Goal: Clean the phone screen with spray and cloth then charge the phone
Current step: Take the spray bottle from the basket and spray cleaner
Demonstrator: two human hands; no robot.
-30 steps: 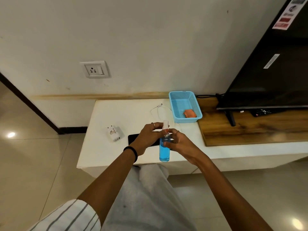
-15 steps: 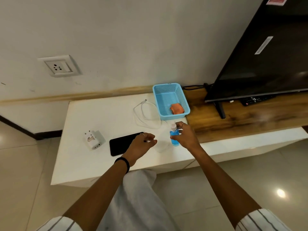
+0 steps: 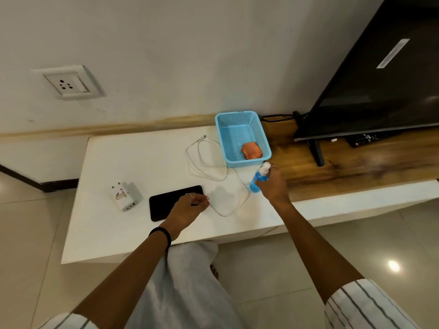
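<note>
- Phone, a flat black slab [image 3: 169,202], lies screen-up on the white table [image 3: 123,157], toward its near edge, presumably so spray and cloth can reach the glass without anyone holding it.
- Left hand [image 3: 187,207] rests at the phone's three-o'clock end with its fingers [image 3: 202,202] curled narrow, pinching something small and hard to make out; it may be steadying the phone, though I cannot tell if it touches it.
- Right hand [image 3: 270,185] holds the small blue spray bottle with a white nozzle [image 3: 259,179], fingers wrapped around its body. The bottle stands nearly upright, its base at or just above the table; from where I stand I cannot say which.
- Bottle is well apart from the phone, at its three o'clock, so I judge the spraying step is not happening at this instant.
- Folded orange cloth [image 3: 251,150] sits in the near corner of the light-blue mesh plastic basket [image 3: 222,136], at twelve o'clock from the bottle, within easy reach of the right hand for wiping.
- White charging cable [image 3: 206,167] loops loosely between the phone and the basket, one plug end pointing toward the wall.
- White plug adapter [image 3: 124,197] lies on its side just beside the phone at nine o'clock, unplugged; the white wall socket [image 3: 69,85] is up at eleven o'clock, empty.
- Charging looks untouched, with all its parts laid out and waiting.
</note>
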